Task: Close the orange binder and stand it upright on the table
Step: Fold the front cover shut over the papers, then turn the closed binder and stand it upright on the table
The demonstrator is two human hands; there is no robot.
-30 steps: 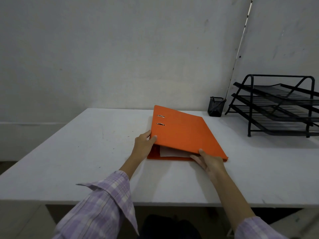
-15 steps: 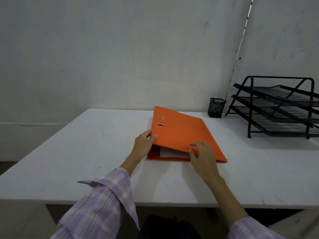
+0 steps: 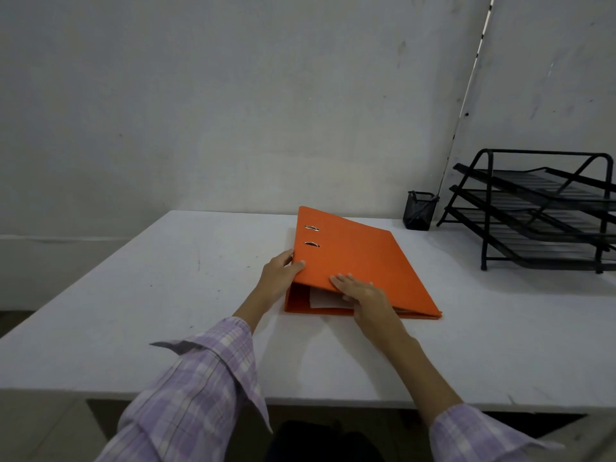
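Note:
The orange binder lies flat on the white table, its spine to the left and two metal slots near the spine. The top cover slopes down to the right and stays a little ajar at the near edge, where white paper shows inside. My left hand grips the near left corner of the cover, thumb on top. My right hand lies palm down on the near edge of the cover, fingers flat on the orange surface.
A black three-tier mesh letter tray stands at the back right of the table. A small black mesh pen cup sits by the wall, left of the tray. The wall runs close behind the table.
My right hand has come out from under the cover's near edge and moved left onto its top. The cover has dropped slightly lower. My left hand has kept its grip.

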